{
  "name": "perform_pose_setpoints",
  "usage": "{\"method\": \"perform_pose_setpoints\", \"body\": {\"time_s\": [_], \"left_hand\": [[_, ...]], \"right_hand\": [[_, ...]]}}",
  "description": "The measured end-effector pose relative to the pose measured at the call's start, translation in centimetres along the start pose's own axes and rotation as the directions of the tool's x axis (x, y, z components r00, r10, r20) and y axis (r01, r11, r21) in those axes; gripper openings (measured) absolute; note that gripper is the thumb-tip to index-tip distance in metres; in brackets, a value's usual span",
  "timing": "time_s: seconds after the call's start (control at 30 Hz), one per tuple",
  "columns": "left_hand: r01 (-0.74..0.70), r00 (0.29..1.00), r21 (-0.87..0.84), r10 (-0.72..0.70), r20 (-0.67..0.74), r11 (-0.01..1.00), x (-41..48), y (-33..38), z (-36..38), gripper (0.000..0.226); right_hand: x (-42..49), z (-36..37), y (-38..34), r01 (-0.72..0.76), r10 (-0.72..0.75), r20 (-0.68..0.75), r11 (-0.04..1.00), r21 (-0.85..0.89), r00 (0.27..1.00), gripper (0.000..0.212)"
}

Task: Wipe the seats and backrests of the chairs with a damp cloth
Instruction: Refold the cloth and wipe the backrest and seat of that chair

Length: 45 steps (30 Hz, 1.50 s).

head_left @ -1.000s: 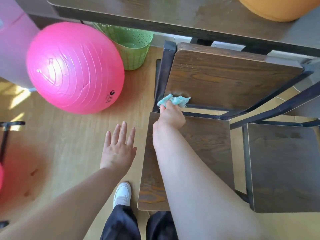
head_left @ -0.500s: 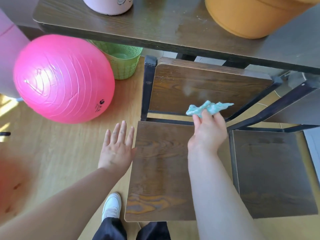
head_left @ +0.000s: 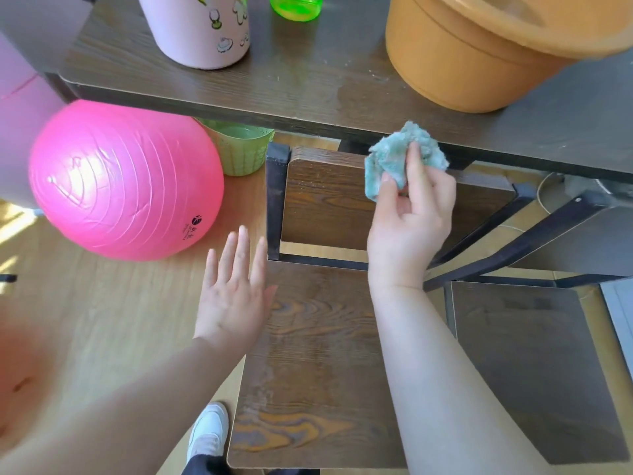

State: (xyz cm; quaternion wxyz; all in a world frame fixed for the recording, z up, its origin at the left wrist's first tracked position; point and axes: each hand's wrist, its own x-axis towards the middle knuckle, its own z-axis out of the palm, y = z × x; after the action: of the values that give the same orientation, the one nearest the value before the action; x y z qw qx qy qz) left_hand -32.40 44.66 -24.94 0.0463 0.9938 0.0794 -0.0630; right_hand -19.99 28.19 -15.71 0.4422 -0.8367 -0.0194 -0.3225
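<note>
My right hand (head_left: 407, 228) pinches the bunched teal cloth (head_left: 400, 156) between thumb and curled fingers, palm towards me. The cloth is above the top edge of the chair's backrest (head_left: 325, 200); I cannot tell whether it touches the wood. My left hand (head_left: 233, 296) is flat, fingers straight and slightly spread, at the left edge of the chair's seat (head_left: 318, 354). Left of the chair lies a pink ball (head_left: 126, 180) with a round dark logo and small print too fine to read. A second chair (head_left: 534, 371) stands just right of it. Over the chair's back runs the table (head_left: 308, 90), carrying a pink cup (head_left: 202, 29) with cartoon prints and an orange tub (head_left: 462, 56).
</note>
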Motion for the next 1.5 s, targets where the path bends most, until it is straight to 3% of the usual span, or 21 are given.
{"method": "perform_pose_setpoints", "body": {"time_s": [0.1, 0.2, 0.4, 0.5, 1.0, 1.27, 1.37, 1.5], "left_hand": [[0.007, 0.986, -0.055, -0.017, -0.166, 0.998, 2.1, 0.6, -3.4, 0.077], [0.032, 0.971, -0.091, -0.052, -0.232, 0.995, 4.0, 0.8, -5.4, 0.079], [0.075, 0.99, -0.056, -0.081, -0.118, 0.996, 4.8, -0.2, -4.7, 0.083], [0.087, 0.992, -0.058, -0.092, -0.089, 0.994, 4.9, -0.8, -4.2, 0.081], [0.091, 0.994, -0.008, -0.09, 0.062, 0.996, 2.0, -5.2, 1.0, 0.079], [0.072, 0.989, 0.011, -0.073, 0.127, 0.997, 0.4, -6.0, 0.9, 0.077], [0.051, 0.992, 0.02, -0.053, 0.114, 0.999, 0.1, -6.0, -0.6, 0.077], [0.016, 0.998, 0.015, -0.017, 0.06, 1.0, 0.3, -6.2, -2.9, 0.077]], "right_hand": [[0.3, 0.2, -0.2, 0.035, -0.035, -0.005, 0.999, 0.017, 0.999, 0.038], [0.4, 0.8, -0.8, 0.129, -0.13, 0.03, 0.991, 0.034, 0.991, 0.037], [-1.4, 3.9, -2.1, 0.364, -0.371, 0.18, 0.929, 0.072, 0.911, 0.031], [-2.8, 5.3, -1.5, 0.416, -0.417, 0.214, 0.908, 0.053, 0.883, 0.029], [-11.5, 8.1, 6.5, 0.424, -0.395, 0.382, 0.905, 0.007, 0.835, 0.033], [-13.0, 6.5, 7.9, 0.399, -0.22, 0.666, 0.908, -0.127, 0.713, 0.038], [-12.5, 5.5, 6.1, 0.319, -0.164, 0.627, 0.937, -0.142, 0.762, 0.039], [-9.8, 4.0, 0.5, 0.306, -0.258, 0.399, 0.95, -0.061, 0.88, 0.033]]}}
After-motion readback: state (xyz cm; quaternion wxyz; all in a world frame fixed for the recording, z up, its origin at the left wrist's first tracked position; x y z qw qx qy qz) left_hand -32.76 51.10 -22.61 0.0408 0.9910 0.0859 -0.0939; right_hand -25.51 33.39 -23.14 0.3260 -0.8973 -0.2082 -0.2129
